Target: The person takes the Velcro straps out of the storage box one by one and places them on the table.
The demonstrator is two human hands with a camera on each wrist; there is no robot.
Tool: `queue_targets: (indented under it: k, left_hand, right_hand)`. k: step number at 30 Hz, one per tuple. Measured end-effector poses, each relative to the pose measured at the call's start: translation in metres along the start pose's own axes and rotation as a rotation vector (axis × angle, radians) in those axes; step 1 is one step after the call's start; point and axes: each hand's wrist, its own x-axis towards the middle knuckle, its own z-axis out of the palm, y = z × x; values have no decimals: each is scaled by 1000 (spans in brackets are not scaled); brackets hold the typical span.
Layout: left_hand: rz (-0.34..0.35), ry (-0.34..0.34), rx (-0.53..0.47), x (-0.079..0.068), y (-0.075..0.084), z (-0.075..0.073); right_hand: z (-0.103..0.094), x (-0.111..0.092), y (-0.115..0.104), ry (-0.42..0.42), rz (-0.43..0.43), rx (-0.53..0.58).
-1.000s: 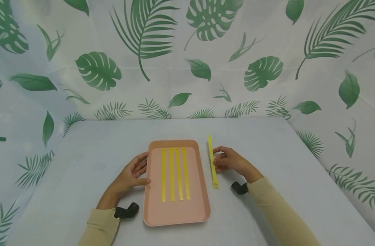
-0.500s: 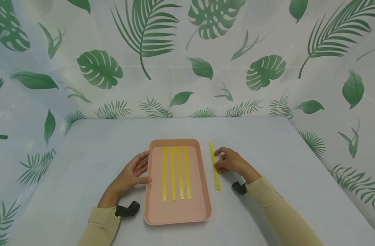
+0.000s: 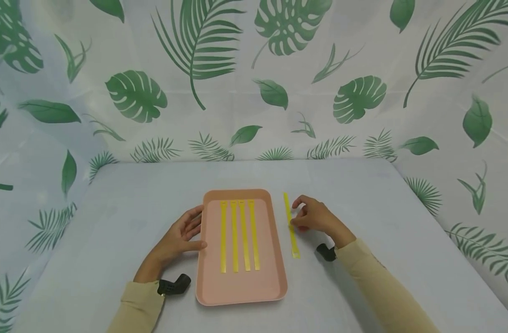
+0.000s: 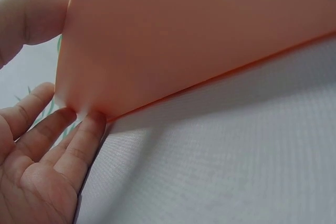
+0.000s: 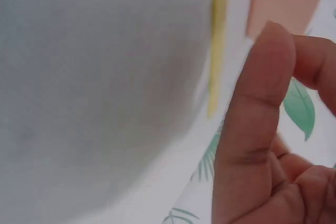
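Observation:
A pink tray [image 3: 241, 289] lies on the table before me. Inside it, several flat yellow cable ties [image 3: 223, 236] are lined up lengthwise with their wider slotted heads at the far end. My left hand [image 3: 181, 236] holds the tray's left side, thumb over the rim and fingers against the outer wall, as the left wrist view also shows. Right of the tray lies one more yellow cable tie [image 3: 288, 208], its head toward me. My right hand [image 3: 314, 216] is beside this tie, thumb tip close to it. In the right wrist view the tie [image 5: 217, 51] appears apart from the thumb and index finger.
A pale cloth [image 3: 341, 291] covers the table. Behind and at both sides stands a white curtain [image 3: 237, 106] printed with green leaves. Each wrist carries a small black camera; one [image 3: 175, 284] is close to the tray's left edge.
The cable tie beside the tray, held partly raised by the right hand, has come down onto the table slightly nearer me. The right fingers have loosened from it. The left hand stays on the tray.

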Motion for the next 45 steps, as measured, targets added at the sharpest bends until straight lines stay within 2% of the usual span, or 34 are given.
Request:
queue_targets:
  k: [8,17,30,39,45]
  left_hand:
    - [3,4,5,-1,-1,0]
    - [-11,19,21,-1,-1,-2]
    - [-24,21,9,0,-1,-2]
    - [-41,28,13,-1,0,-3]
    - [-48,23,7,0,0,-4]
  right_hand:
    - [-4,0,-7,27,-235,107]
    - [-4,4,-14,9,-375,118]
    - [2,3,-32,-64,-497,136]
    - [8,8,-50,-66,-554,54]
    - [10,12,-63,-108,-568,39]
